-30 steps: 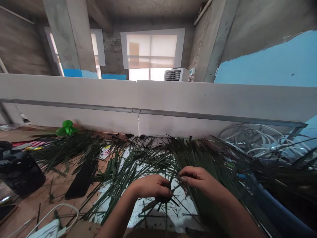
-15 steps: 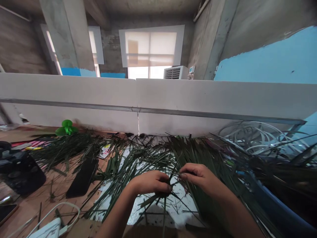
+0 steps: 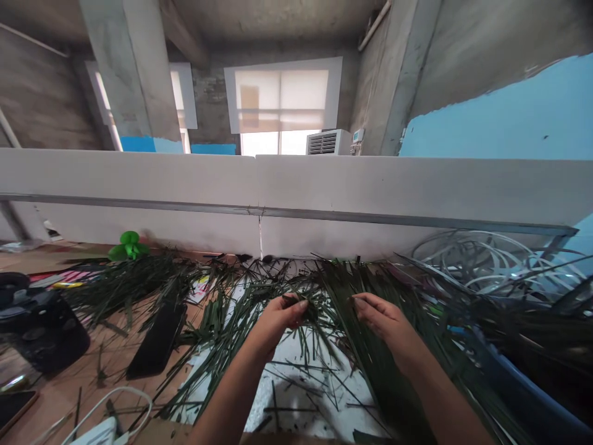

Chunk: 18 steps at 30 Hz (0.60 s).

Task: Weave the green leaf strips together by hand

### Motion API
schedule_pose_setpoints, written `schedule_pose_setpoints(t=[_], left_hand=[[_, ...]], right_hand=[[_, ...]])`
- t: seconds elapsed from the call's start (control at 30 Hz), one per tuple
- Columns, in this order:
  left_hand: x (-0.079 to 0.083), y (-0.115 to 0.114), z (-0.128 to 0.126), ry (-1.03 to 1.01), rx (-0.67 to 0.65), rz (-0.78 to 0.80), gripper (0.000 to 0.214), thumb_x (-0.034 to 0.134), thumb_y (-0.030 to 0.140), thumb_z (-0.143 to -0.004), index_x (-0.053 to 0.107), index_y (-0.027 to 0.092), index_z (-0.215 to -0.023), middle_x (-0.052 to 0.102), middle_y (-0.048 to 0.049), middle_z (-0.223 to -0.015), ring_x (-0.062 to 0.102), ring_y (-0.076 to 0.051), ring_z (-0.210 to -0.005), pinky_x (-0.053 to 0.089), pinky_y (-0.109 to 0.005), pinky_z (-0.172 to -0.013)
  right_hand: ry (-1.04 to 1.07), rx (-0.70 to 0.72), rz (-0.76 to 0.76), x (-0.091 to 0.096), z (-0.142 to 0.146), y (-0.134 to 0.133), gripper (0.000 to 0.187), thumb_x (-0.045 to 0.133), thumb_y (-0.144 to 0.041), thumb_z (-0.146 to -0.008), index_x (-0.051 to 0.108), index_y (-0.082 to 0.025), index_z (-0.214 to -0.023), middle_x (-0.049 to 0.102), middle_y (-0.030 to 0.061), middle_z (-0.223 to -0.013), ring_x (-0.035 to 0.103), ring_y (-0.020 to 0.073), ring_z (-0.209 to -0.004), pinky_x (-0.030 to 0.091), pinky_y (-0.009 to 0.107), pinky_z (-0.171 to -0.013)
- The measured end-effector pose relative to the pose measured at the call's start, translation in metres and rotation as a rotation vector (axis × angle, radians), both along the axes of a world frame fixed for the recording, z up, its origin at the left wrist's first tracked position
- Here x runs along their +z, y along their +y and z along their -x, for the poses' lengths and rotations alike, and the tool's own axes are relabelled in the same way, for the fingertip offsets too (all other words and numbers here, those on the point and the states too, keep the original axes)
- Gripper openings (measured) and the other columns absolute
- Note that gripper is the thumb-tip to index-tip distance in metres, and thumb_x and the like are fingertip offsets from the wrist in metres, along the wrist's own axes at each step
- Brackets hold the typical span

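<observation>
My left hand point(image 3: 280, 318) sits over a tangle of thin, dark green palm-leaf strips point(image 3: 259, 303), its fingertips closed on several of them. My right hand point(image 3: 380, 321) rests to the right, curled at the edge of a long bundle of the same strips point(image 3: 375, 364); whether its fingers pinch a strip is hidden. Between my hands, loose strips cross a white sheet of paper point(image 3: 296, 395).
A white partition with a metal rail point(image 3: 324, 213) stands behind the table. A coil of pale strips point(image 3: 486, 259) lies at the far right, above a blue tub point(image 3: 523, 383). A black phone point(image 3: 157, 340), a black bag point(image 3: 37, 327) and a white cable point(image 3: 120, 402) lie left.
Both hands have moved toward the far side of the table and drawn slightly apart. The bunch of strips held earlier between them no longer shows as a dark clump near my left hand.
</observation>
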<state>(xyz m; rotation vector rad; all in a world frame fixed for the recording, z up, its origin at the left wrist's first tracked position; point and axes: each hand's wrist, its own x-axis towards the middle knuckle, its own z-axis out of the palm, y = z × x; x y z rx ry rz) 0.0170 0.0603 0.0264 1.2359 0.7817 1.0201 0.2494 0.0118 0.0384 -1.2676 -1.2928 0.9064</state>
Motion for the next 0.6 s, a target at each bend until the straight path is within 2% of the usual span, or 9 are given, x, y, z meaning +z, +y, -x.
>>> schedule_pose_setpoints(t=[0.07,0.13,0.27,0.33,0.4,0.5,0.6], left_hand=[[-0.002,0.004,0.001,-0.11,0.107,0.046,0.036,0.081,0.046,-0.066,0.063,0.016,-0.074,0.06,0.002,-0.062,0.047,-0.009,-0.055,0.028,-0.022,-0.053],[-0.002,0.006,0.002,-0.177,0.197,0.073,0.037,0.082,0.045,-0.065,0.063,0.016,-0.076,0.065,-0.0007,-0.064,0.051,-0.01,-0.056,0.028,-0.021,-0.052],[-0.004,0.008,0.002,-0.288,0.289,0.117,0.041,0.084,0.044,-0.063,0.066,0.016,-0.087,0.068,-0.0017,-0.067,0.055,-0.011,-0.059,0.031,-0.021,-0.054],[-0.005,0.009,0.002,-0.336,0.28,0.1,0.041,0.085,0.043,-0.062,0.066,0.016,-0.087,0.066,-0.0004,-0.065,0.055,-0.011,-0.058,0.032,-0.022,-0.055],[-0.006,0.01,0.001,-0.364,0.269,0.076,0.04,0.084,0.042,-0.063,0.065,0.017,-0.087,0.063,0.0015,-0.062,0.055,-0.012,-0.058,0.034,-0.022,-0.056],[-0.008,0.009,0.0,-0.377,0.273,0.071,0.04,0.085,0.043,-0.062,0.064,0.018,-0.087,0.058,0.004,-0.059,0.054,-0.011,-0.057,0.034,-0.023,-0.056],[-0.007,0.006,-0.003,-0.362,0.264,0.081,0.042,0.084,0.043,-0.063,0.063,0.018,-0.088,0.061,0.0025,-0.064,0.052,-0.01,-0.055,0.034,-0.023,-0.056]], right_hand=[[0.067,-0.048,0.014,0.0,-0.002,0.001,0.052,0.069,-0.066,-0.073,0.07,-0.018,-0.093,0.049,-0.0043,-0.061,0.031,0.0087,-0.048,0.02,0.023,-0.046],[0.096,-0.095,0.0,0.001,-0.001,-0.001,0.051,0.07,-0.065,-0.072,0.07,-0.018,-0.092,0.049,-0.0044,-0.059,0.032,0.0089,-0.048,0.022,0.022,-0.045],[0.031,-0.1,-0.088,0.007,0.006,-0.01,0.044,0.068,-0.06,-0.077,0.072,-0.02,-0.095,0.062,0.0008,-0.071,0.052,0.0152,-0.061,0.039,0.024,-0.053],[-0.069,-0.053,-0.159,0.008,0.013,-0.014,0.039,0.066,-0.056,-0.08,0.072,-0.021,-0.096,0.068,0.0034,-0.082,0.06,0.0197,-0.075,0.047,0.026,-0.064],[-0.204,0.007,-0.231,0.007,0.02,-0.017,0.034,0.064,-0.051,-0.083,0.071,-0.021,-0.096,0.07,0.0043,-0.089,0.063,0.0218,-0.082,0.049,0.028,-0.07],[-0.438,0.079,-0.34,-0.001,0.031,-0.017,0.027,0.058,-0.045,-0.09,0.069,-0.022,-0.099,0.068,0.0036,-0.089,0.063,0.0196,-0.077,0.047,0.028,-0.066],[-0.634,0.07,-0.455,-0.014,0.041,-0.013,0.023,0.052,-0.039,-0.095,0.065,-0.023,-0.105,0.065,0.0036,-0.09,0.062,0.0179,-0.073,0.046,0.027,-0.065]])
